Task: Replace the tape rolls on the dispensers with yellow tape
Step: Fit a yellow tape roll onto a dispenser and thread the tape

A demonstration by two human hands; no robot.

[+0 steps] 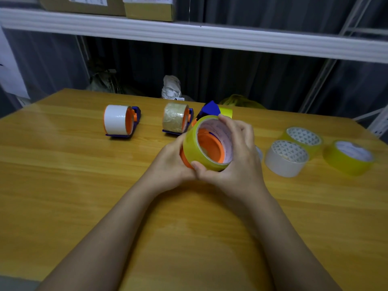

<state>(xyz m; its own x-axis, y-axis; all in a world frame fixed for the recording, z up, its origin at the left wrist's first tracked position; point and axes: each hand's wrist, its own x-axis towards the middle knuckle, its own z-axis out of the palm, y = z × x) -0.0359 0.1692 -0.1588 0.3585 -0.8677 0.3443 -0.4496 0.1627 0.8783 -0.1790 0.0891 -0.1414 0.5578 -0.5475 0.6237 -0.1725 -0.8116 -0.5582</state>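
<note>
Hands: a yellow roll (206, 141) is gripped by the right hand (235, 158) and pushed over the orange hub of a dispenser (209, 110), which is held from behind by the left hand (172, 162), above the table's middle.
Risk: the roll could be jammed askew if it is pushed on tilted; the sticky end could be folded under.
Waiting: a white-roll dispenser (120, 121) and a brown-roll dispenser (177, 118) are stood toward the far edge.
Spares: two yellow rolls (303, 139) (348, 157) and a white roll (286, 158) are laid near the right edge.
Room: bare table (63, 175) is left along the near and left edges.
</note>
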